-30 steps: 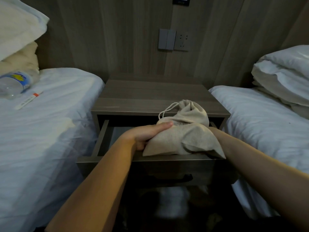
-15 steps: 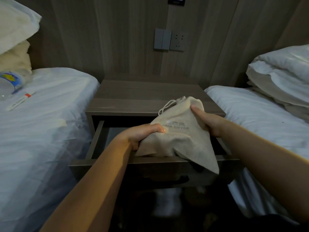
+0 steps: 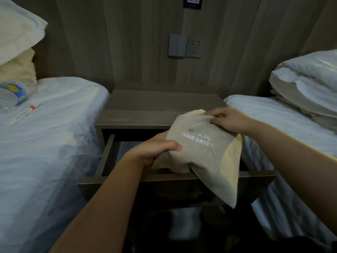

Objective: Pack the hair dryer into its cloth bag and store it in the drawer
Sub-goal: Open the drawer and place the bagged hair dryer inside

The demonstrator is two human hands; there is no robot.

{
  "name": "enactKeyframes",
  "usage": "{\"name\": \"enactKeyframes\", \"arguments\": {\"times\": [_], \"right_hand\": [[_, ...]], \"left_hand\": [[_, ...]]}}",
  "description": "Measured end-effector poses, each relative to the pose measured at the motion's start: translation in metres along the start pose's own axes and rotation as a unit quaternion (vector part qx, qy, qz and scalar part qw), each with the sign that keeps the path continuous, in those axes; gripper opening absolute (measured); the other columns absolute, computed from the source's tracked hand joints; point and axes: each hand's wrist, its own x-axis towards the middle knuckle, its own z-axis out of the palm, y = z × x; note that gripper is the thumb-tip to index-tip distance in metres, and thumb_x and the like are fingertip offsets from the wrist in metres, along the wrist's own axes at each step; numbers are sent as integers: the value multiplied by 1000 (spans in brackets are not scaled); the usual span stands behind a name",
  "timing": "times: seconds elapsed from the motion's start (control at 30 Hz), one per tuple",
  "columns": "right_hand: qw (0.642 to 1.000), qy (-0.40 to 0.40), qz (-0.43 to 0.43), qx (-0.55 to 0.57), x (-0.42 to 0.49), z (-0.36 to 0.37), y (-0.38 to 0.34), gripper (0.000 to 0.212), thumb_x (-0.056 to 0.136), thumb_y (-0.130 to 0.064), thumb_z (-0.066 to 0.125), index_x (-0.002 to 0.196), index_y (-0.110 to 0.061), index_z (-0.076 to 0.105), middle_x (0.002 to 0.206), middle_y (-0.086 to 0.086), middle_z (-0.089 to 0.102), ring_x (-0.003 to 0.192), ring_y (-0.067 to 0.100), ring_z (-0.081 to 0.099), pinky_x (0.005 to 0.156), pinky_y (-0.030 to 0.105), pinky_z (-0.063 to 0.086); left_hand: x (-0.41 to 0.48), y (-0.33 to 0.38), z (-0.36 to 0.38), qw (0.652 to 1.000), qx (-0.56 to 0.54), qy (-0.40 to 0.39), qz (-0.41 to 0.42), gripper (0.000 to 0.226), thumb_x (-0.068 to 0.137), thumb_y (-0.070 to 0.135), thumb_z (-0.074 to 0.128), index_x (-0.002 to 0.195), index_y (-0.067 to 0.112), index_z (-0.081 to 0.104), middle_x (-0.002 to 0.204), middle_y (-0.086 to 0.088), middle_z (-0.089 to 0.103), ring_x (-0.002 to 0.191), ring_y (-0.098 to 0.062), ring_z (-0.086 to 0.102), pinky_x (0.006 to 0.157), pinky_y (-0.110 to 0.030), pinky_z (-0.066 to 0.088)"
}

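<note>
A beige cloth bag [image 3: 206, 154] printed "HAIR DRYER" bulges with something inside; the hair dryer itself is hidden. I hold the bag over the open drawer [image 3: 109, 156] of the bedside table [image 3: 155, 105]. My left hand [image 3: 155, 150] grips the bag's lower left side. At the bag's top right corner, my right hand [image 3: 228, 121] pinches the cloth. One loose corner of the bag hangs down over the drawer's front panel [image 3: 127, 185]. The drawer's inside looks bare at the left.
Beds with white sheets flank the table on both sides. On the left bed lie a water bottle [image 3: 11, 95] and a small white tube [image 3: 25, 113]. Folded bedding [image 3: 308, 84] is stacked on the right bed. A switch and socket [image 3: 186, 45] sit on the wall.
The bag has been turned so its printed side faces me. My right hand came out from under the bag to grip its top right corner. My left hand keeps its hold.
</note>
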Motion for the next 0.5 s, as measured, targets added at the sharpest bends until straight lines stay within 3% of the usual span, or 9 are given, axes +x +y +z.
{"name": "enactKeyframes", "arguments": {"times": [0.07, 0.17, 0.23, 0.3, 0.37, 0.43, 0.47, 0.5], "right_hand": [[991, -59, 89, 85, -4, -8, -2, 35, 93, -42, 47, 108, -20, 70, 120, -5, 61, 112, 15, 55, 95, 25, 37], [976, -68, 133, 159, -5, -21, 1, 48, 91, -59, 34, 98, -29, 71, 117, 4, 67, 101, 15, 60, 89, 27, 45], [964, -108, 164, 178, -11, -24, 1, 54, 88, -64, 31, 107, -29, 67, 127, 4, 62, 111, 18, 58, 103, 35, 41], [957, -138, 179, 184, -20, -25, 0, 64, 86, -66, 30, 129, -24, 52, 143, 2, 46, 130, 21, 44, 115, 38, 26], [950, -96, 191, 228, -27, -22, 4, 71, 84, -67, 28, 137, -22, 43, 140, -1, 46, 124, 19, 48, 108, 33, 31], [874, -86, 227, 421, -35, -21, 17, 61, 88, -63, 28, 114, -17, 58, 105, 3, 69, 90, 18, 66, 82, 31, 51], [823, -124, 212, 512, -40, -20, 22, 62, 88, -64, 30, 108, -15, 62, 94, 7, 73, 83, 21, 70, 74, 33, 56], [778, -167, 193, 574, -43, -16, 27, 66, 84, -67, 38, 112, -13, 62, 99, 12, 73, 89, 27, 71, 75, 40, 57]], "left_hand": [[-2, 1, 3, 1000, -18, 3, 8, 58, 54, 19, 68, 110, 29, 55, 109, 2, 63, 97, -12, 62, 72, -22, 53], [-3, 0, 2, 999, -40, 12, 23, 65, 45, 26, 70, 108, 27, 56, 112, -2, 63, 102, -17, 62, 79, -28, 52], [-5, 1, 1, 997, -66, 9, 37, 68, 45, 25, 69, 112, 22, 55, 112, -6, 62, 102, -20, 61, 83, -31, 52], [-4, 3, 0, 992, -118, 2, 48, 73, 48, 22, 68, 119, 17, 53, 114, -11, 61, 102, -24, 60, 82, -34, 53], [-3, 5, -1, 984, -170, 9, 51, 78, 51, 16, 68, 127, 13, 49, 116, -14, 59, 103, -26, 60, 79, -34, 55], [-1, 7, -2, 980, -188, 30, 52, 82, 54, 15, 68, 134, 13, 45, 124, -17, 58, 110, -29, 58, 85, -37, 53], [0, 8, -3, 980, -189, 44, 52, 82, 57, 16, 68, 136, 13, 44, 125, -17, 57, 112, -29, 57, 88, -38, 51], [1, 9, -4, 978, -191, 64, 53, 78, 62, 14, 67, 137, 13, 44, 123, -15, 58, 110, -28, 58, 88, -37, 51]]}}
